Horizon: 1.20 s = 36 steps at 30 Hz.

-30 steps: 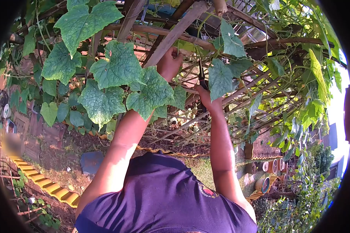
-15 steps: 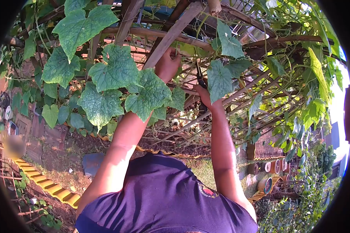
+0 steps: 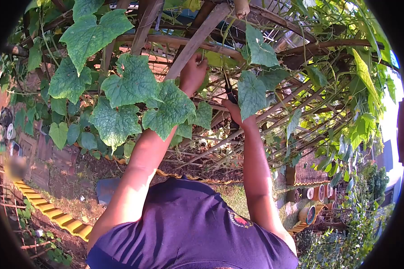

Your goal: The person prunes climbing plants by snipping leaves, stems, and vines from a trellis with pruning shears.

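Observation:
My left hand [image 3: 193, 75] reaches up among the vines, beside a slanting wooden pole [image 3: 201, 39]. Its fingers are closed in a pinch, and what lies between them is too small to make out. Close to those fingertips hangs a yellow-green leaf [image 3: 220, 59]. My right hand [image 3: 236, 112] grips black-handled pruning shears [image 3: 231, 95], their narrow blades pointing upward near that leaf. A large green leaf [image 3: 251, 95] covers part of the right hand's outer side. Broad lobed leaves [image 3: 168, 107] hang in front of my left wrist and forearm.
A lattice of thin sticks [image 3: 296, 96] and thicker poles carries the vines overhead. Yellow scalloped edging [image 3: 54, 213] runs along the ground at left. Several pots [image 3: 306, 214] stand at lower right. A grey slab [image 3: 107, 190] lies on the soil.
The shears' blades have shifted slightly up and left, toward the yellow-green leaf. That leaf shows more beside my left fingers. Both hands are otherwise nearly still.

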Each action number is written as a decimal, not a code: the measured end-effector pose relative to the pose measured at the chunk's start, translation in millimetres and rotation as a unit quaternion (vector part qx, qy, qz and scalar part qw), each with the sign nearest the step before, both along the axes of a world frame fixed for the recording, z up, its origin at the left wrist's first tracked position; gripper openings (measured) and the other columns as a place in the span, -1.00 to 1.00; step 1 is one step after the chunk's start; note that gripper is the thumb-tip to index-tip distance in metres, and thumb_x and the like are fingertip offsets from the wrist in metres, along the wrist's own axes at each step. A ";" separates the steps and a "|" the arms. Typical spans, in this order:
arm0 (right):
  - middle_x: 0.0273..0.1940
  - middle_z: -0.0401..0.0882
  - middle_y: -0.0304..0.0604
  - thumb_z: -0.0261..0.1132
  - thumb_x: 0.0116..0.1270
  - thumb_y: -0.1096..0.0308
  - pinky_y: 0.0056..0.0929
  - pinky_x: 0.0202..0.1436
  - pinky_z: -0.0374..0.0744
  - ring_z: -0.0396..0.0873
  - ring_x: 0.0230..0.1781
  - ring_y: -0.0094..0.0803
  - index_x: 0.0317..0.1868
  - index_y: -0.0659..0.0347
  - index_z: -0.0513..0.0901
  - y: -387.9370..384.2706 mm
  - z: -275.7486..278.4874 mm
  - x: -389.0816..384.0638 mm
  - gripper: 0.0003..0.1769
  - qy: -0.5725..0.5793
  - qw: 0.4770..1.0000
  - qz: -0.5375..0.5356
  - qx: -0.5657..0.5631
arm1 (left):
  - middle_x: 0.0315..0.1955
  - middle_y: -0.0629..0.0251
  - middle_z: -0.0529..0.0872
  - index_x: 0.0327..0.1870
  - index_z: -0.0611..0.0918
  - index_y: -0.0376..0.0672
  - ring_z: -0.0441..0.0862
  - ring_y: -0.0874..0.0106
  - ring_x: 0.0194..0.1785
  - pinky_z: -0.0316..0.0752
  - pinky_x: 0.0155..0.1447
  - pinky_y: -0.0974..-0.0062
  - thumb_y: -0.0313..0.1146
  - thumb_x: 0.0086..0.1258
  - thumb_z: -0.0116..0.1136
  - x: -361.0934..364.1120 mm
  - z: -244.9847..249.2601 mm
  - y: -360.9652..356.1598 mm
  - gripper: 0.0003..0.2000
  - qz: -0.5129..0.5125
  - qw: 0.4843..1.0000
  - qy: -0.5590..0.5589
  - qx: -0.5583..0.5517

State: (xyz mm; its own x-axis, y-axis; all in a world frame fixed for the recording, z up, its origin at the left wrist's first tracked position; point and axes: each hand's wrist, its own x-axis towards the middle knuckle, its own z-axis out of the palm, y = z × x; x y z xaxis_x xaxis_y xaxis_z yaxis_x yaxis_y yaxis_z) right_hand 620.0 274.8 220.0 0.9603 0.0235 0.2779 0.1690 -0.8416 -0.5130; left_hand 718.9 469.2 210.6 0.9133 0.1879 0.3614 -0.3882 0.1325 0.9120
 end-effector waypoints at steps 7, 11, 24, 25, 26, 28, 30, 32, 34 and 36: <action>-0.09 0.70 0.03 0.41 0.23 0.09 -0.07 0.11 0.55 0.63 -0.04 0.01 0.03 0.23 0.65 -4.3 6.0 -6.9 -0.53 -0.052 0.997 0.047 -0.017 | -0.37 0.15 0.75 -0.09 0.65 -0.32 0.75 0.37 -0.38 0.57 -0.26 0.39 -0.32 0.53 0.14 -27.2 -8.1 -11.2 -0.79 0.193 0.969 -0.108 0.106; -0.06 0.69 0.04 0.41 0.24 0.11 -0.10 0.11 0.56 0.63 -0.03 0.00 0.06 0.24 0.64 -7.1 5.8 -2.8 -0.52 -0.012 0.998 0.051 -0.024 | -0.37 0.17 0.77 -0.11 0.65 -0.33 0.72 0.34 -0.39 0.54 -0.27 0.38 -0.32 0.55 0.11 -38.6 -11.7 -20.8 -0.78 0.024 0.999 0.011 -0.041; -0.37 0.58 -0.27 0.45 0.20 0.22 -0.39 -0.24 0.46 0.48 -0.37 -0.42 -0.25 0.27 0.63 -13.0 3.2 9.3 -0.71 0.080 0.985 0.075 0.137 | -0.14 0.35 0.73 -0.01 0.66 -0.24 0.61 0.50 -0.04 0.47 0.08 0.50 -0.26 0.62 -0.02 -15.7 -14.8 -38.7 -0.74 -0.105 0.983 -0.017 -0.148; -0.43 0.57 -0.31 0.45 0.19 0.23 -0.42 -0.29 0.45 0.46 -0.42 -0.46 -0.30 0.26 0.63 -14.0 3.1 9.7 -0.73 0.076 0.983 0.080 0.145 | -0.14 0.35 0.73 -0.01 0.66 -0.24 0.61 0.49 -0.03 0.47 0.09 0.49 -0.26 0.63 -0.02 -13.0 -15.7 -40.2 -0.74 -0.113 0.980 -0.037 -0.159; -0.41 0.58 -0.29 0.46 0.19 0.24 -0.40 -0.26 0.47 0.48 -0.39 -0.43 -0.29 0.27 0.63 -16.0 3.9 10.1 -0.72 0.074 0.984 0.080 0.143 | -0.13 0.34 0.73 0.00 0.65 -0.25 0.61 0.48 -0.03 0.47 0.11 0.48 -0.26 0.63 -0.03 -9.8 -17.1 -40.0 -0.73 -0.114 0.985 -0.034 -0.128; -0.37 0.59 -0.24 0.47 0.19 0.24 -0.35 -0.19 0.50 0.51 -0.33 -0.38 -0.26 0.29 0.64 -17.9 4.1 9.3 -0.71 0.043 0.990 0.081 0.107 | -0.12 0.34 0.73 0.01 0.64 -0.26 0.62 0.47 -0.03 0.47 0.14 0.46 -0.25 0.64 -0.04 -3.8 -21.6 -37.0 -0.73 -0.114 0.991 -0.026 -0.065; -0.32 0.61 -0.19 0.49 0.18 0.24 -0.30 -0.10 0.53 0.54 -0.26 -0.32 -0.23 0.31 0.65 -14.5 5.7 6.3 -0.69 -0.019 0.996 0.082 0.037 | -0.25 0.22 0.73 -0.09 0.60 -0.27 0.65 0.37 -0.16 0.49 0.00 0.36 -0.23 0.62 -0.02 0.3 -22.1 -39.1 -0.74 -0.088 0.993 -0.060 -0.056; -0.29 0.61 -0.15 0.49 0.19 0.24 -0.26 -0.03 0.53 0.55 -0.19 -0.27 -0.21 0.31 0.65 -9.1 15.2 -1.8 -0.67 0.015 0.997 0.070 0.034 | -0.33 0.13 0.73 -0.15 0.58 -0.27 0.67 0.26 -0.25 0.50 -0.09 0.28 -0.23 0.61 -0.01 1.2 -23.0 -38.9 -0.74 -0.048 0.995 -0.079 -0.024; -0.28 0.62 -0.14 0.49 0.21 0.24 -0.25 -0.02 0.53 0.55 -0.18 -0.26 -0.20 0.32 0.65 -8.5 16.0 -6.4 -0.68 -0.012 0.997 0.070 0.014 | -0.37 0.08 0.73 -0.18 0.57 -0.25 0.68 0.13 -0.29 0.50 -0.14 0.22 -0.24 0.60 -0.02 -2.8 -14.8 -32.0 -0.75 0.007 0.996 -0.086 0.033; -0.29 0.62 -0.16 0.47 0.22 0.25 -0.27 -0.06 0.53 0.56 -0.22 -0.28 -0.21 0.31 0.65 -11.3 5.1 -5.1 -0.70 -0.101 0.991 0.082 -0.020 | -0.40 0.07 0.73 -0.21 0.57 -0.25 0.68 0.04 -0.29 0.49 -0.17 0.15 -0.25 0.59 -0.02 -5.8 -7.4 -24.7 -0.75 0.041 0.990 -0.122 0.058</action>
State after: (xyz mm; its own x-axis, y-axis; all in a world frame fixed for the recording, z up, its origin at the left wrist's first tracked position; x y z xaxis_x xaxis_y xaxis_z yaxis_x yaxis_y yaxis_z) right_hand 614.9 263.5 225.1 0.8680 0.1893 0.4590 0.4006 -0.8133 -0.4221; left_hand 713.1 444.5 203.2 0.7799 0.2027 0.5921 -0.6033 -0.0082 0.7975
